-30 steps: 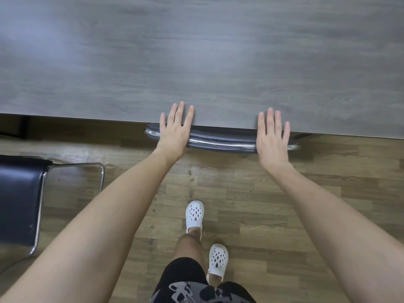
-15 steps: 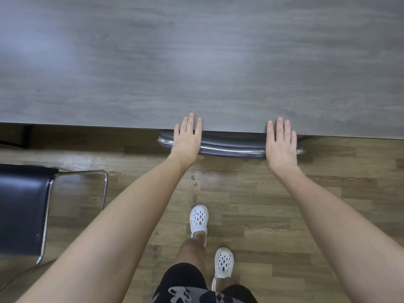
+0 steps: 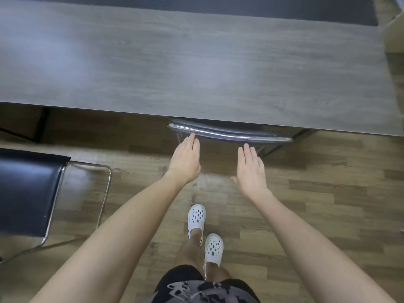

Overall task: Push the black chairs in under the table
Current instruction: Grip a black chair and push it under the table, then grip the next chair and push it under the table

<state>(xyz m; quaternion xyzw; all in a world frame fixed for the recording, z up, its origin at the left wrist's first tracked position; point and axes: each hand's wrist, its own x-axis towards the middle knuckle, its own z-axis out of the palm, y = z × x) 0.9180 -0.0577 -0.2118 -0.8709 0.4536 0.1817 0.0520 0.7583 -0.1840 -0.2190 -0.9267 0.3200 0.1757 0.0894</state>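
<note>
Black chair at centre is seen tucked beneath the near edge of the grey wood-grain table; only the top of its backrest and its chrome rail are visible. The left hand is held flat, fingers straight and relaxed, with its fingertips placed at the rail's left end; whether contact is made cannot be told. The right hand is likewise released, fingers extended, and is held just short of the backrest, grasping nothing. A second black chair with a chrome frame is shown at the left, standing clear of the table on the wooden floor. White perforated clogs are worn on the feet.
</note>
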